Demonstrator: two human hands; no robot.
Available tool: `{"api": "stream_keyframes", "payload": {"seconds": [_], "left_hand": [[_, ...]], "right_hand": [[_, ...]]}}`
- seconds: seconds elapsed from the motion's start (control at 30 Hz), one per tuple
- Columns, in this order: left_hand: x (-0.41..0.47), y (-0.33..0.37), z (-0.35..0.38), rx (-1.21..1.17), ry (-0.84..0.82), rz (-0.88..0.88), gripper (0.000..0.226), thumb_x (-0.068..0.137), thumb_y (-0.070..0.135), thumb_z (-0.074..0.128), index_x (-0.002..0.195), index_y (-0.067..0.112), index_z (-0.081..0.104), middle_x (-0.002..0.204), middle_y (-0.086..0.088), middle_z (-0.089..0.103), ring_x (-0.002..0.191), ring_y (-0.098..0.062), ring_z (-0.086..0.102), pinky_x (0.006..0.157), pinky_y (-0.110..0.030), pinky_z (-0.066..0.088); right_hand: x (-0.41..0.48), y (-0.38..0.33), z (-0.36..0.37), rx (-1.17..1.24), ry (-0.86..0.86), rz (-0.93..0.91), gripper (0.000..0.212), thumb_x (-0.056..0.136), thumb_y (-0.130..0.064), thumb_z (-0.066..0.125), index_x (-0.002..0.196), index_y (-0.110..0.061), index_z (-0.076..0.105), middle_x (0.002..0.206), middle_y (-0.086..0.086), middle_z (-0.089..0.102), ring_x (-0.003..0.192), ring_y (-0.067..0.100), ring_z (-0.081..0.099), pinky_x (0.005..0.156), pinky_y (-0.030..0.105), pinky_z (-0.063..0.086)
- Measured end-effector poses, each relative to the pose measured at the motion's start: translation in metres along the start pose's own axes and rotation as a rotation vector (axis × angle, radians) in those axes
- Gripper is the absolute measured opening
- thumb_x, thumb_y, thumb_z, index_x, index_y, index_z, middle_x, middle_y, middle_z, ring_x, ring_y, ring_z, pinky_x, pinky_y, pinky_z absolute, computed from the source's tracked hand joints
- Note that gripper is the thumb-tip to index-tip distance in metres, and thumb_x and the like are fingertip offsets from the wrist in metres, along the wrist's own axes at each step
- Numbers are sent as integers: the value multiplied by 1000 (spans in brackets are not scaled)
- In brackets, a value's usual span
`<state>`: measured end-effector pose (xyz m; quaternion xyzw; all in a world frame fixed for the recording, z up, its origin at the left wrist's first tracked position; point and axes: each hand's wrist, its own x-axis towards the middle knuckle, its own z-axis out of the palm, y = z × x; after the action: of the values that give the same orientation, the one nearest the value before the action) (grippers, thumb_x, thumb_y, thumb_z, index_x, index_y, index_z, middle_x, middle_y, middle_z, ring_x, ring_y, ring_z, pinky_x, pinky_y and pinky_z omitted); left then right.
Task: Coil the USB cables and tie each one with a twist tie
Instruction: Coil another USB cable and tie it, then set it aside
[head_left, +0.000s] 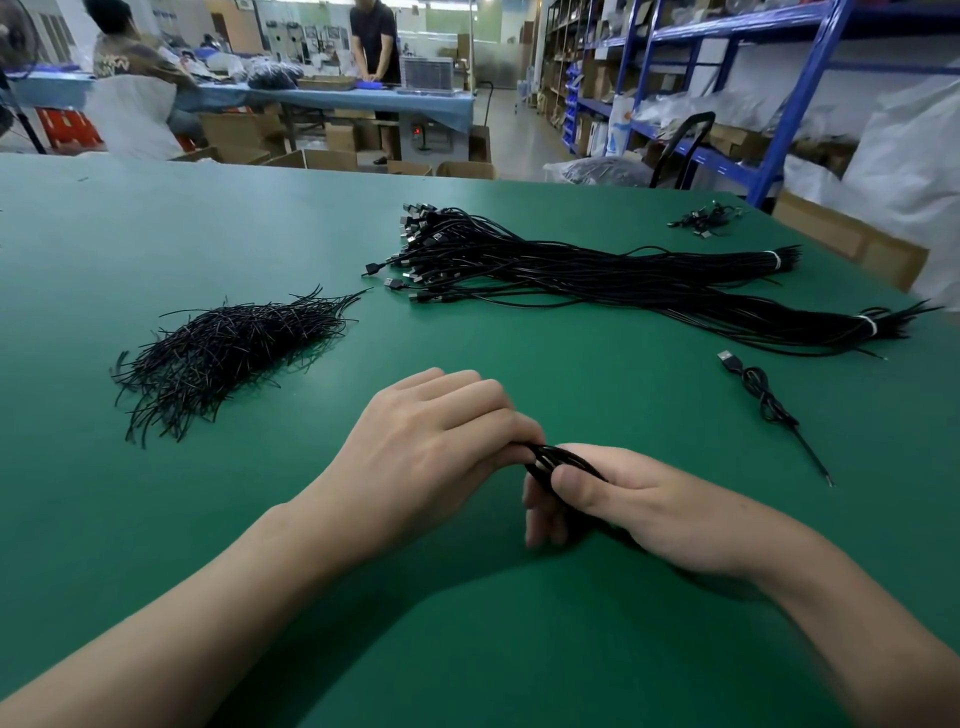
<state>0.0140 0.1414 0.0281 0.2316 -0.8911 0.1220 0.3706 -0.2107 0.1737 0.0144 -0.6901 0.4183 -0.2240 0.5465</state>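
Seemingly left hand (431, 441) and right hand (639, 504) grip one coiled cable (563, 460); twist ties (228, 348), cable bundles (597, 275) beyond.

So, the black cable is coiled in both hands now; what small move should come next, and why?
Probably the left hand lets go and picks one tie from the heap of thin black twist ties, while the right hand pinches the coiled black cable. No tie is visible on it.
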Motion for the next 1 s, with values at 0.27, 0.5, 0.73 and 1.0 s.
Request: {"api": "stream_keyframes", "payload": {"seconds": [0.27, 0.5, 0.73, 1.0], "left_hand": [[1, -1, -1, -8, 15, 0, 24, 100, 24, 59, 92, 11, 77, 79, -2, 65, 66, -24, 56, 58, -35, 46], [-1, -5, -3, -16, 9, -39, 23, 101, 23, 59, 93, 10, 77, 80, -2, 65, 68, -24, 57, 61, -34, 48], [-1, -8, -6, 9, 11, -29, 25, 102, 23, 56, 94, 11, 76, 81, -2, 65, 68, -25, 57, 60, -37, 49], [-4, -11, -2, 33, 3, -12, 25, 103, 24, 56, 94, 11, 76, 81, -2, 65, 68, -26, 57, 59, -39, 49]], "right_hand": [[3, -1, 4, 220, -51, -19, 42, 85, -64, 57, 74, -25, 47, 63, -7, 33, 53, 9, 21, 46, 18, 21], [2, -2, 6, 461, -42, 87, 69, 82, -82, 42, 89, -17, 63, 67, -5, 36, 56, 10, 23, 48, 16, 22], [3, -3, 11, 360, -11, 51, 51, 87, -70, 43, 90, -22, 62, 68, -7, 36, 55, 11, 23, 48, 15, 22], [4, -3, 12, 248, 9, -34, 42, 98, -48, 42, 91, -8, 51, 65, -12, 36, 53, 3, 28, 48, 12, 28]]}}
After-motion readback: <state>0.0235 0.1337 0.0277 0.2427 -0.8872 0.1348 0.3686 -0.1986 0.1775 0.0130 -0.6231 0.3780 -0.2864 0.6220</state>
